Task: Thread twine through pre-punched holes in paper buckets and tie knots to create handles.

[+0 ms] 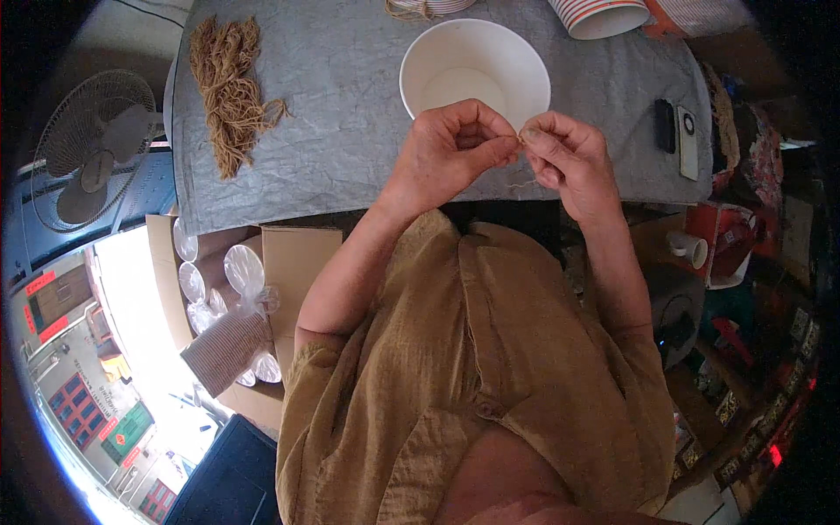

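Note:
My left hand and my right hand meet fingertip to fingertip over the near rim of a white paper tub. Both are closed in a pinch on a thin piece of twine, of which little shows between the fingers. A pale loose end of twine hangs below the right hand, over the grey cloth. The inside of the tub shows only its pale bottom; its near side is hidden behind my hands. A bundle of brown twine strands lies on the left of the table.
A grey cloth covers the table. Orange-striped paper tubs lie at the back right. A phone-like white device and a black case sit near the right edge. An open carton with wrapped cups stands below left, near a fan.

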{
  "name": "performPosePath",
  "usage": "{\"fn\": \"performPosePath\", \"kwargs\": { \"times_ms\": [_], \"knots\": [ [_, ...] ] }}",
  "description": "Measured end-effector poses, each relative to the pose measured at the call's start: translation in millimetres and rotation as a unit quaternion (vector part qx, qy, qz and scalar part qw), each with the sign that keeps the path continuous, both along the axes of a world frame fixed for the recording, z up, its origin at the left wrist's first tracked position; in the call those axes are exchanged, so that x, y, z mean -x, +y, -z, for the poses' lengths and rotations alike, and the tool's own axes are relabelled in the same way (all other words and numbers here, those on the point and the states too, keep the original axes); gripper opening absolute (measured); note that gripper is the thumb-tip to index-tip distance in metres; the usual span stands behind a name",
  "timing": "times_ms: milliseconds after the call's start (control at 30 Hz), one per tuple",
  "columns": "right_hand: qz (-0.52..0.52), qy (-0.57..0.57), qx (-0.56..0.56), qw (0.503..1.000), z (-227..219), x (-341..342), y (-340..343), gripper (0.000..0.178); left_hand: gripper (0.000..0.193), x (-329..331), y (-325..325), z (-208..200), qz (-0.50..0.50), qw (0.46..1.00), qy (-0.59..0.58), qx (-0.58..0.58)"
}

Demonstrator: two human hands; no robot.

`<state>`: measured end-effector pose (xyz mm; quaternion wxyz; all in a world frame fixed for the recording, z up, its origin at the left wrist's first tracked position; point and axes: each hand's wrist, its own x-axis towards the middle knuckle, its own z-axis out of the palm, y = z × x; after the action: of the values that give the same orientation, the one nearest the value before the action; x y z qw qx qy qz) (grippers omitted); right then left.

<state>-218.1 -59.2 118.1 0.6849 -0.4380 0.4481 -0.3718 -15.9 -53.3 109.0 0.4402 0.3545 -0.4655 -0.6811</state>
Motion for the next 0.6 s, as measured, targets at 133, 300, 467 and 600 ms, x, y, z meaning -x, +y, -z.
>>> {"fn": "performPosePath", "kwargs": {
  "times_ms": [133, 300, 467, 600],
  "knots": [
    [0.016, -0.043, 0.005, 0.999, 4.3, 1.1, 1.2, 0.017, 0.010, -1.1, -0.8, -1.6, 0.012, 1.000, 0.004, -0.009],
    [0.045, 0.021, 0.050, 0.997, -1.4, -4.4, 2.5, 0.016, 0.013, -1.4, -1.4, -6.1, 0.020, 1.000, -0.002, -0.012],
    [0.085, 0.059, 0.156, 0.982, -8.8, -11.8, 3.3, 0.014, 0.017, 0.7, -1.5, -7.9, 0.019, 1.000, -0.014, -0.003],
    [0.084, 0.099, 0.220, 0.967, -12.4, -14.0, 4.3, 0.012, 0.019, 1.6, -2.9, -4.4, 0.027, 1.000, -0.012, 0.008]
  ]
}}
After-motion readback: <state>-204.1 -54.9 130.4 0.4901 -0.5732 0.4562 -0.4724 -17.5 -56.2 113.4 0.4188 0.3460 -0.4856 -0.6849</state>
